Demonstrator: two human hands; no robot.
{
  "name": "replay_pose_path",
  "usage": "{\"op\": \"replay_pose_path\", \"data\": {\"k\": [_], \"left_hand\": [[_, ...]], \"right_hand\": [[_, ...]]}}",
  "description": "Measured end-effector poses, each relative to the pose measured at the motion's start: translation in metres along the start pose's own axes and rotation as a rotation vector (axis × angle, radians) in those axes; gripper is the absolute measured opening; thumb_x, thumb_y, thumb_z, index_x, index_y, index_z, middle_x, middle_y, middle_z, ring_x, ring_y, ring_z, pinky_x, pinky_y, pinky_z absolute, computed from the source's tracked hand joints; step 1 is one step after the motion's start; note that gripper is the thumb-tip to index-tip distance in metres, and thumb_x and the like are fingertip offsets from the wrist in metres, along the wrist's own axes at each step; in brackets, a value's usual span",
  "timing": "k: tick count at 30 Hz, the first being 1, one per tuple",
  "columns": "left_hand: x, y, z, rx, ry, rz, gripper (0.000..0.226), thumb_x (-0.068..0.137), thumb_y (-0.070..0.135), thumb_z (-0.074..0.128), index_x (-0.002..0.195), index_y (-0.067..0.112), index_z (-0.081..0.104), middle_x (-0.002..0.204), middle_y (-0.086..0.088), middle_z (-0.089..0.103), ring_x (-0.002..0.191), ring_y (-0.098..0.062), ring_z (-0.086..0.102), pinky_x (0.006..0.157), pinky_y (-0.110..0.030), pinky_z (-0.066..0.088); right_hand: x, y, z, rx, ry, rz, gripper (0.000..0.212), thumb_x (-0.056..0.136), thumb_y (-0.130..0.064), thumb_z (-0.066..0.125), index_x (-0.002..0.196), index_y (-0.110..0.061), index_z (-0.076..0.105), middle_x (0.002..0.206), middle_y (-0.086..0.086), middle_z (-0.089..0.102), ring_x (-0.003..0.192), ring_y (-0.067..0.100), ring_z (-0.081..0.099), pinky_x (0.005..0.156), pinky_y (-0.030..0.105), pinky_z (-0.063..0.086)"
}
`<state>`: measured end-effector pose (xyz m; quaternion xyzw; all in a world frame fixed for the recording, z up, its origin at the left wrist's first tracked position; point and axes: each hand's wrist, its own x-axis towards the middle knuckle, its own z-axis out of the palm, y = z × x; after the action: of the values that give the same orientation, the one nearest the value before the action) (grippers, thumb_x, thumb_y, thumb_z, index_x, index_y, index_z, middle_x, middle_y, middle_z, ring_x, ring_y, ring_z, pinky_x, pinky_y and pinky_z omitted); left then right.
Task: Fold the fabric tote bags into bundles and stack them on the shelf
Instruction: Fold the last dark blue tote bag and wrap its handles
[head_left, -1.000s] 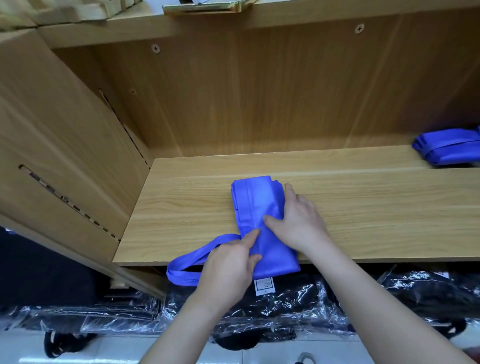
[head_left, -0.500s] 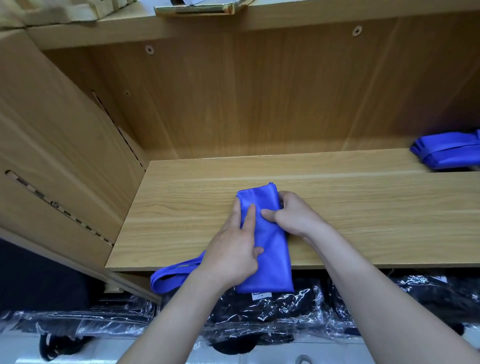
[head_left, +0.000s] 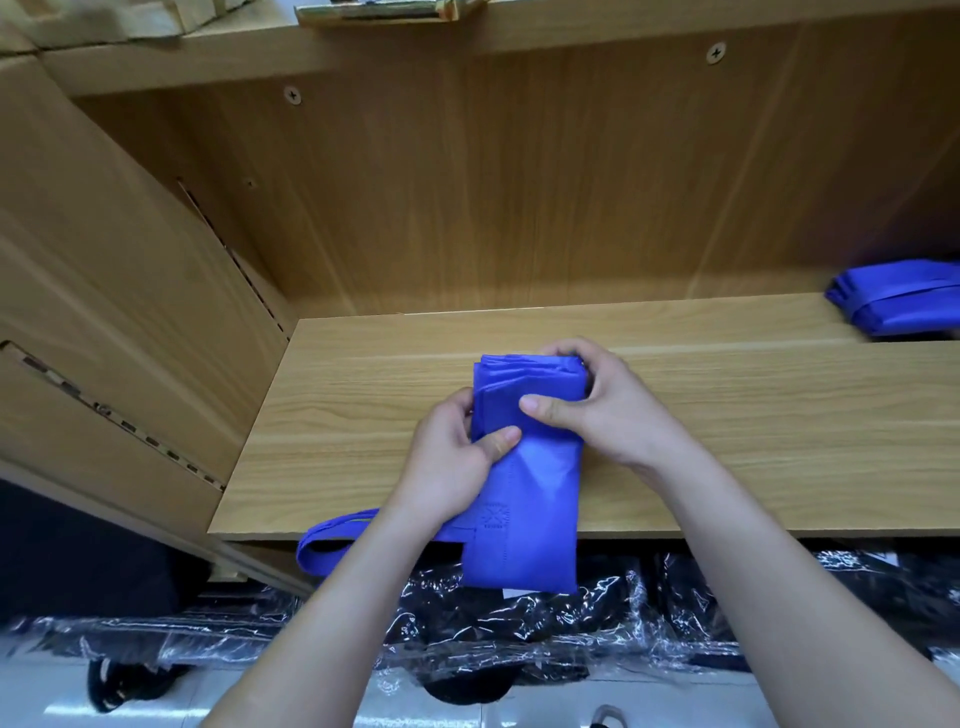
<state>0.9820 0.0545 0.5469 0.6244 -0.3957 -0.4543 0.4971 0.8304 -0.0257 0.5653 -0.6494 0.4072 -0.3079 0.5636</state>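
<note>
A blue fabric tote bag (head_left: 535, 499), folded into a long narrow strip, lies across the front of the wooden shelf (head_left: 753, 426) and hangs over its edge. Its far end is doubled back into a thick layered fold. My left hand (head_left: 457, 462) pinches the strip's left side with thumb on top. My right hand (head_left: 602, 400) grips the folded far end from the right, thumb across the top. The bag's handle loop (head_left: 324, 545) dangles off the shelf edge at the left, partly behind my left forearm.
A stack of folded blue bags (head_left: 898, 304) sits at the far right of the shelf by the back wall. The wooden side panel (head_left: 130, 312) closes the left. Black goods in clear plastic wrap (head_left: 519, 639) lie below the shelf.
Both hands changed from pressing the strip flat to gripping it. The far end has been folded back toward me into a thicker bundle, and the right hand now wraps around it.
</note>
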Motion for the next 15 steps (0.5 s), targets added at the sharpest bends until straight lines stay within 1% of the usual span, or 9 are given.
{"op": "replay_pose_path", "data": {"k": [1,3,4,6,8,10,11,13,15], "left_hand": [[0.0,-0.001,0.001,0.114,-0.016,0.023,0.023,0.087,0.013,0.069,0.108,0.021,0.061,0.097,-0.005,0.075,0.09,-0.026,0.071,0.083,-0.05,0.056],[-0.001,-0.001,0.002,0.505,0.002,0.114,0.034,0.086,0.035,0.068,0.116,0.024,0.055,0.103,0.003,0.072,0.094,-0.021,0.068,0.085,-0.045,0.053],[-0.004,0.0,0.0,0.717,0.059,0.199,0.045,0.086,0.041,0.067,0.124,0.025,0.049,0.115,0.004,0.067,0.104,-0.019,0.062,0.092,-0.04,0.05],[-0.016,0.005,-0.01,0.914,0.08,0.474,0.065,0.083,0.048,0.066,0.138,0.026,0.039,0.14,0.007,0.048,0.127,-0.014,0.044,0.104,-0.032,0.04],[-0.031,0.003,-0.022,1.041,-0.12,0.721,0.075,0.077,0.063,0.06,0.14,0.029,0.039,0.15,0.007,0.037,0.138,-0.014,0.033,0.109,-0.038,0.039],[-0.044,-0.015,-0.03,1.32,-0.356,0.769,0.094,0.064,0.076,0.058,0.144,0.031,0.034,0.157,0.004,0.028,0.146,-0.015,0.023,0.116,-0.043,0.027],[-0.048,-0.027,-0.033,1.463,-0.421,0.756,0.105,0.058,0.075,0.064,0.147,0.03,0.03,0.159,0.003,0.023,0.147,-0.016,0.02,0.116,-0.043,0.022],[-0.047,-0.045,-0.035,1.601,-0.453,0.744,0.112,0.055,0.061,0.079,0.149,0.027,0.03,0.158,0.0,0.027,0.144,-0.017,0.029,0.113,-0.042,0.028],[-0.04,-0.054,-0.032,1.518,-0.403,0.767,0.092,0.067,0.037,0.078,0.148,0.025,0.034,0.154,0.001,0.036,0.14,-0.016,0.038,0.11,-0.039,0.038]], "right_hand": [[0.002,-0.002,0.0,-0.053,0.043,-0.017,0.034,0.07,-0.02,0.082,0.098,-0.019,0.063,0.089,0.001,0.069,0.079,0.015,0.065,0.075,0.034,0.055],[0.005,-0.002,-0.002,-0.069,0.101,-0.01,0.024,0.075,-0.012,0.08,0.091,-0.019,0.064,0.084,0.001,0.068,0.074,0.016,0.063,0.072,0.032,0.054],[0.007,0.0,-0.003,-0.024,0.119,0.017,0.021,0.078,-0.008,0.078,0.089,-0.017,0.063,0.082,0.001,0.067,0.072,0.015,0.062,0.069,0.03,0.054],[0.012,0.005,-0.01,0.056,0.149,0.078,0.018,0.08,-0.006,0.076,0.088,-0.014,0.063,0.08,0.001,0.066,0.069,0.013,0.062,0.066,0.026,0.053],[0.017,0.011,-0.015,0.069,0.148,0.124,0.017,0.08,-0.006,0.076,0.09,-0.013,0.063,0.079,0.001,0.065,0.067,0.01,0.061,0.063,0.022,0.052],[0.023,0.017,-0.016,0.041,0.116,0.15,0.018,0.08,-0.007,0.076,0.092,-0.012,0.063,0.078,0.0,0.065,0.064,0.007,0.061,0.061,0.018,0.05],[0.026,0.02,-0.015,0.009,0.095,0.156,0.018,0.08,-0.007,0.076,0.091,-0.014,0.063,0.076,-0.001,0.065,0.063,0.006,0.061,0.061,0.018,0.05],[0.029,0.024,-0.01,-0.078,0.055,0.166,0.02,0.081,-0.008,0.076,0.087,-0.019,0.06,0.076,-0.001,0.066,0.065,0.009,0.062,0.064,0.021,0.052],[0.032,0.028,-0.005,-0.172,0.054,0.146,0.021,0.081,-0.011,0.076,0.088,-0.021,0.059,0.078,-0.002,0.066,0.07,0.013,0.062,0.069,0.026,0.052]]}}
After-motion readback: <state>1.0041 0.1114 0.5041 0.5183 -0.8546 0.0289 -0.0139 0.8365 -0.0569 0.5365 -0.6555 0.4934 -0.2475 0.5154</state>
